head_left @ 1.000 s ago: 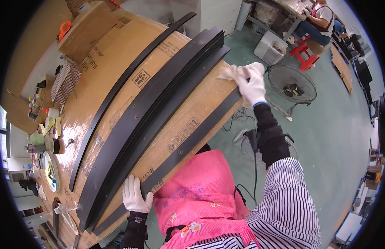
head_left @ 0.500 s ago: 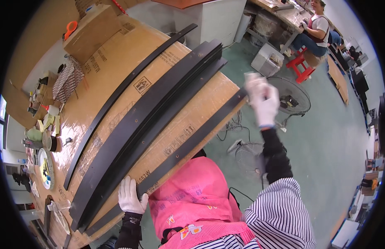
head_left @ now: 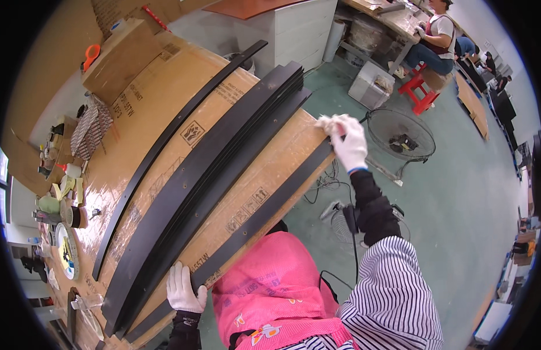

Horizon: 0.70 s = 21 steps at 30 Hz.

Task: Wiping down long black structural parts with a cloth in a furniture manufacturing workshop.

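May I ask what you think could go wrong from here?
The front black strip lies close to the cardboard's near edge, so it might slip off if the left hand shifted. The whitish cloth in the right hand could snag on the strip's far end. The stacked black strips alongside might slide if bumped.

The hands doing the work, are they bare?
No, the left hand and the right hand both wear white gloves.
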Tool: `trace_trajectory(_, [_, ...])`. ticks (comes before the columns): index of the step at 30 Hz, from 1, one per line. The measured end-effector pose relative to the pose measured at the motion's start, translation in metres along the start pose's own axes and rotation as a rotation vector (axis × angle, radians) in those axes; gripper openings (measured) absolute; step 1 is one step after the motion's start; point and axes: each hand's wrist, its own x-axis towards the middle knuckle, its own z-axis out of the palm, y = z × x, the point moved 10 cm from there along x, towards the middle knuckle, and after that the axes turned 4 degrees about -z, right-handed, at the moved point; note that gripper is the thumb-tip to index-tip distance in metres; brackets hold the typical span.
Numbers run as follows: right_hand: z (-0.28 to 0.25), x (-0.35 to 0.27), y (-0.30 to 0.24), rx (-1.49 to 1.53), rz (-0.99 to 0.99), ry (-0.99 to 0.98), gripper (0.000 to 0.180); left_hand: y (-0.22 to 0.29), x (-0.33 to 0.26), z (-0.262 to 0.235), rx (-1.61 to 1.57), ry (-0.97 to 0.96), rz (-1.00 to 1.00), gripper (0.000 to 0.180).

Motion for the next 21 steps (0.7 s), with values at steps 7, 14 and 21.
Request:
trace_trajectory(7, [0.021,0.012,0.154,-0.050,0.664,-0.110,0.037,0.000,-0.001,-0.003,-0.020,-0.001,-0.009,0.071])
trace_trajectory(14, [-0.038,0.016,0.005,-0.021,0.209,0.052,0.016,-0.001,0.003,-0.005,-0.003,-0.007,-0.008,0.074])
trace_trajectory(21, [0.012,-0.018,-0.110,0.206,-0.366,-0.367,0.018,0.000,0.006,-0.001,-0.033,-0.008,-0.009,0.074])
